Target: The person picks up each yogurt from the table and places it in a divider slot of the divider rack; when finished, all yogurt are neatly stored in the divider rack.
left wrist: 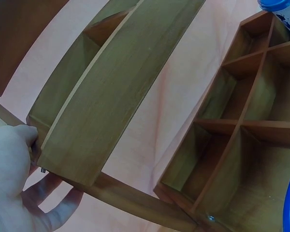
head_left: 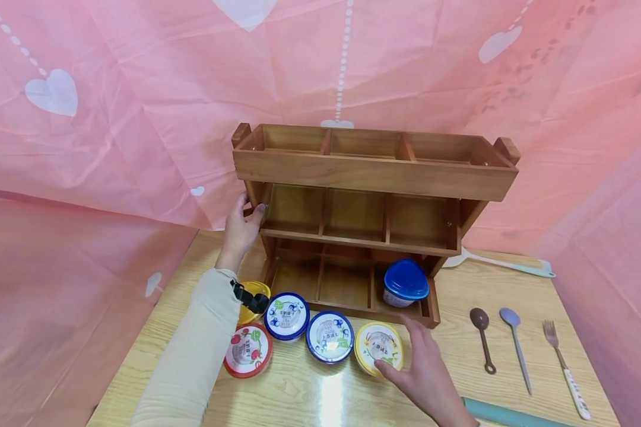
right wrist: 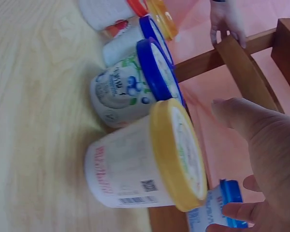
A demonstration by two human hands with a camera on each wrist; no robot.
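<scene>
A three-tier wooden rack [head_left: 374,172] with divided compartments stands at the back of the table. My left hand [head_left: 240,234] grips its left side at the middle tier; in the left wrist view the thumb lies on one side of the wood and the fingers on the other. My right hand [head_left: 426,376], fingers spread and holding nothing, hovers beside a yellow-lidded tub [head_left: 379,349]. Two blue-lidded tubs, one left [head_left: 286,316] and one right [head_left: 329,337], and a red-lidded tub [head_left: 248,351] stand along the front. A blue tub [head_left: 406,281] sits in the rack's bottom right compartment.
Behind my left wrist is another yellow-lidded tub [head_left: 255,290], partly hidden. On the right lie a brown spoon [head_left: 481,323], a grey-blue spoon [head_left: 514,332], a fork [head_left: 563,362] and a white-and-green utensil [head_left: 502,261]. A teal bar [head_left: 507,413] lies at the front edge.
</scene>
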